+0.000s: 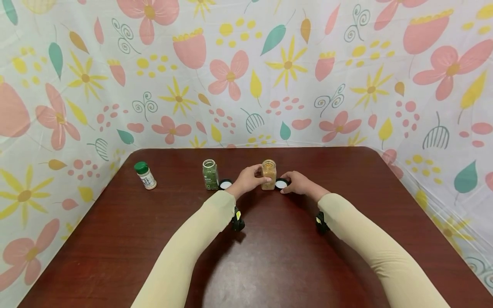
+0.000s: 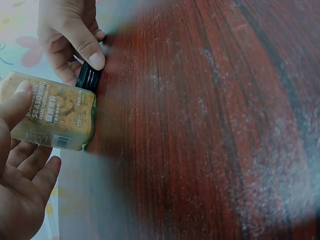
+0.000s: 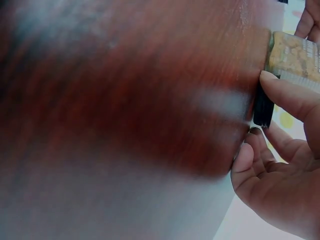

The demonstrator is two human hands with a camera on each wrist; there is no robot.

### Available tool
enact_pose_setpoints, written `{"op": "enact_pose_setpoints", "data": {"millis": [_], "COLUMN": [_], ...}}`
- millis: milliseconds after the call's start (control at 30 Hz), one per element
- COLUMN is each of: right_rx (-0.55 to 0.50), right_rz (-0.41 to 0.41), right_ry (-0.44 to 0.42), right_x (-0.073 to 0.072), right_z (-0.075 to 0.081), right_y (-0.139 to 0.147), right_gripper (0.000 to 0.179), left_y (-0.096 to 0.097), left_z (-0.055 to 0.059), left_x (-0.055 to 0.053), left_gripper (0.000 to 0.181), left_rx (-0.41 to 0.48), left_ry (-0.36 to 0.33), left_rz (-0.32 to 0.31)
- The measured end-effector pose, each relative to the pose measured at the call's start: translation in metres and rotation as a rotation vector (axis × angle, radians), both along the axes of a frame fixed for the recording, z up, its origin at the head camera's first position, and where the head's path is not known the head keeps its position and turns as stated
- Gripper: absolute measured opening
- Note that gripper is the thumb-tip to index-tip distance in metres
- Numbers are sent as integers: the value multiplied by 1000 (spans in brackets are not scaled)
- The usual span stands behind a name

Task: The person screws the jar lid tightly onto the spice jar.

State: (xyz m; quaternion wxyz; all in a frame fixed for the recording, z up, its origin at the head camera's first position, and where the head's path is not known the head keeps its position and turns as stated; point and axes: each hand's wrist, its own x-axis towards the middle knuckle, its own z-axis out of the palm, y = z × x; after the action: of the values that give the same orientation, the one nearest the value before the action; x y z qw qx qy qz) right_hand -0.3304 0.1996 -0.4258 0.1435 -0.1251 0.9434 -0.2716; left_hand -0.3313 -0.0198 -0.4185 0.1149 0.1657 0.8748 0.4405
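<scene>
A square glass jar of yellow-orange seasoning [image 1: 268, 170] stands upright on the table with its mouth uncovered. My left hand [image 1: 246, 180] grips it from the left, thumb on the near side. In the left wrist view, printed lettering shows on the jar [image 2: 55, 112]. Just right of its base lies a black lid [image 1: 281, 184], white inside facing up. My right hand [image 1: 300, 184] pinches this lid by the edge; in the right wrist view the thumb presses on the black rim [image 3: 263, 107], with the other fingers partly behind it.
Left of my left hand stands an uncapped jar of green herbs [image 1: 210, 176], with a second black lid [image 1: 225, 184] lying beside it. Farther left is a white shaker bottle with a green cap [image 1: 145, 175]. A flowered cloth [image 1: 231, 107] hangs behind the dark red wooden table [image 1: 269, 256].
</scene>
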Motion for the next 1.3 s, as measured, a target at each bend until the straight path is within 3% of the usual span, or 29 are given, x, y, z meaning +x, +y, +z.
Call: {"op": "enact_pose_setpoints", "data": {"millis": [567,667,933,1300], "right_rx": [-89,-91,-96,-95], "right_rz": [-43,-40,-42,-56], "right_ry": [30,37,68,78], "right_x": [7,9,15,26], "right_z": [-1,0,1,8], "right_y": [2,3,8,13], "right_gripper": [50,50,49,51], "left_y": [-1,-1,-2,-8], "left_z": [0,1,0,5], "left_x": [-1,2,4,16], "left_gripper": [65,66,60,63], "left_rx": [-13,-41,1,-52], "left_ry": [7,22,12,39], "left_rz": [-14,-12,-26,-44]}}
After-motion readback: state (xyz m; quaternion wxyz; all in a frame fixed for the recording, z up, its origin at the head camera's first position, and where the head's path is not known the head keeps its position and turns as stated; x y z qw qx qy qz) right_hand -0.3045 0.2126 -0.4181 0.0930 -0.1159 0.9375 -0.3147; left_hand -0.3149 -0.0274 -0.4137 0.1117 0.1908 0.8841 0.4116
